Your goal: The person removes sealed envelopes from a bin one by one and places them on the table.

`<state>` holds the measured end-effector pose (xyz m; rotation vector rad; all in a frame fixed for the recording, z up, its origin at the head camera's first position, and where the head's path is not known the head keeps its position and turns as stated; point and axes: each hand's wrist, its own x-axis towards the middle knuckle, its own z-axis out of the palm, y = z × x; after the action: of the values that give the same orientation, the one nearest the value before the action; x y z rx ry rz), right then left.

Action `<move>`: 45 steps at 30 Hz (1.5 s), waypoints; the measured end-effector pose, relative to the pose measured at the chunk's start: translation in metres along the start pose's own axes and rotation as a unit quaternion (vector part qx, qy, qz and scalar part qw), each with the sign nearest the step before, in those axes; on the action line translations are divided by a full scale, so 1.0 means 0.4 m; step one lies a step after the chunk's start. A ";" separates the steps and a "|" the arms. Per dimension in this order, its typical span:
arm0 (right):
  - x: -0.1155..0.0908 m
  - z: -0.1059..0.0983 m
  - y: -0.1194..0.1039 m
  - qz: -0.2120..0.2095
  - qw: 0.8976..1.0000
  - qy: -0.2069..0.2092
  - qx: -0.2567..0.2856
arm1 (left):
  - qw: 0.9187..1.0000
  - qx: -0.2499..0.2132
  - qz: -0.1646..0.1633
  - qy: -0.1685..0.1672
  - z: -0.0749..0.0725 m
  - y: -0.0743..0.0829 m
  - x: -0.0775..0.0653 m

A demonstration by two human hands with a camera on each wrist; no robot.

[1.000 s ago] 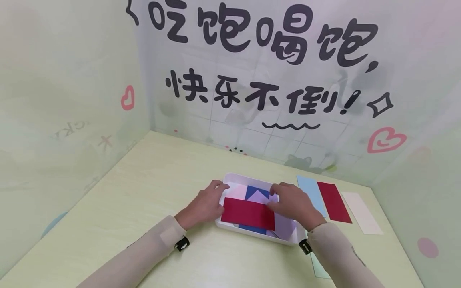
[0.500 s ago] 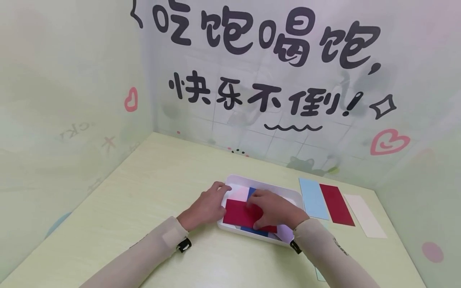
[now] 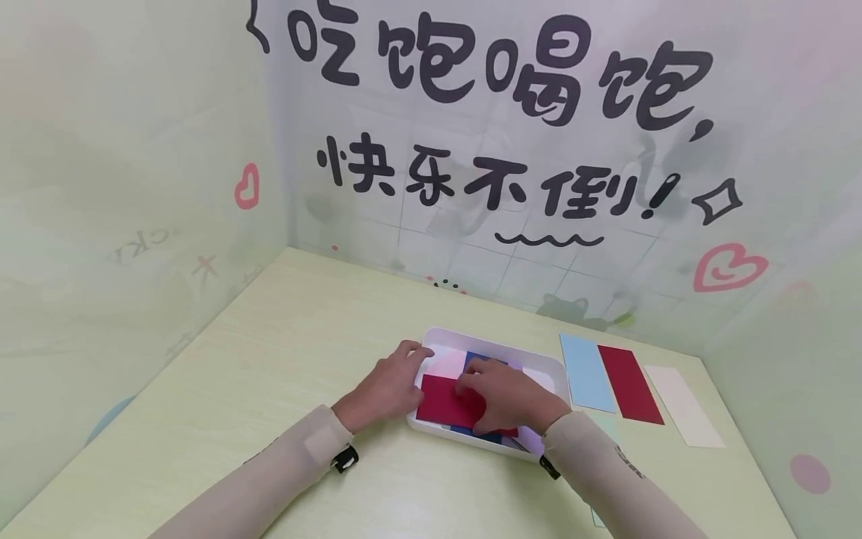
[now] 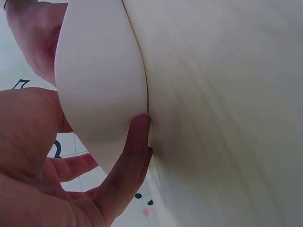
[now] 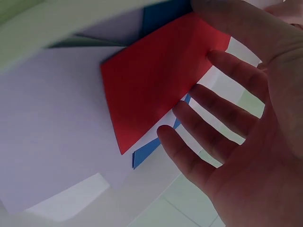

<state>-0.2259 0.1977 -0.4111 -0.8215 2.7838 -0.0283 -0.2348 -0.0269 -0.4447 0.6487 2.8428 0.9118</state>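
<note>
A shallow white tray [image 3: 465, 439] sits on the table with several coloured paper cards in it. My left hand [image 3: 384, 382] grips the tray's left end; in the left wrist view its fingertips [image 4: 140, 124] reach the base of the wall [image 4: 102, 71]. Over the tray, my right hand [image 3: 508, 393] holds a red card [image 3: 441, 400] across its width. The right wrist view has the thumb at one long edge of the red card [image 5: 151, 85] and fingertips at the other. Blue [image 3: 475, 360] and lilac cards lie beneath, partly hidden by the hand.
Right of the tray lie a light blue card [image 3: 587, 372], a dark red card [image 3: 631, 384] and a pale pink card [image 3: 683, 404]. A pale green card [image 3: 604, 425] is partly covered by the right forearm. Printed walls [image 3: 444, 262] bound the table at back and sides.
My right hand has moved left from the tray's right part onto the red card. The left hand stays on the tray's left end. The view has shifted slightly.
</note>
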 end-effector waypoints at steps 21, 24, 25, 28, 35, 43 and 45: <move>-0.017 -0.027 0.011 -0.028 0.999 0.026 -0.008 | 1.000 0.008 0.009 0.008 -0.001 0.003 0.003; -0.025 -0.042 0.016 -0.012 1.000 0.025 0.005 | 1.000 0.010 0.018 0.013 -0.002 0.003 0.002; -0.028 -0.046 0.017 -0.008 1.000 0.026 0.008 | 1.000 0.011 0.021 0.015 -0.002 0.003 0.002; -0.041 -0.057 0.024 -0.004 0.999 0.031 0.015 | 0.999 0.015 0.025 0.017 -0.001 0.001 0.001; -0.077 -0.066 0.049 0.001 0.998 0.051 0.022 | 0.999 0.020 0.023 0.014 0.000 0.000 0.003; -0.138 -0.064 0.101 0.037 0.996 0.070 0.052 | 0.999 0.018 0.033 0.018 -0.001 -0.001 0.002; -0.156 -0.066 0.115 0.048 0.994 0.075 0.059 | 0.999 0.017 0.036 0.020 0.000 -0.002 0.001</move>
<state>-0.2057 0.2688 -0.3756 -0.6823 2.9251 -0.2446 -0.2355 -0.0272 -0.4450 0.7487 2.8932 0.8970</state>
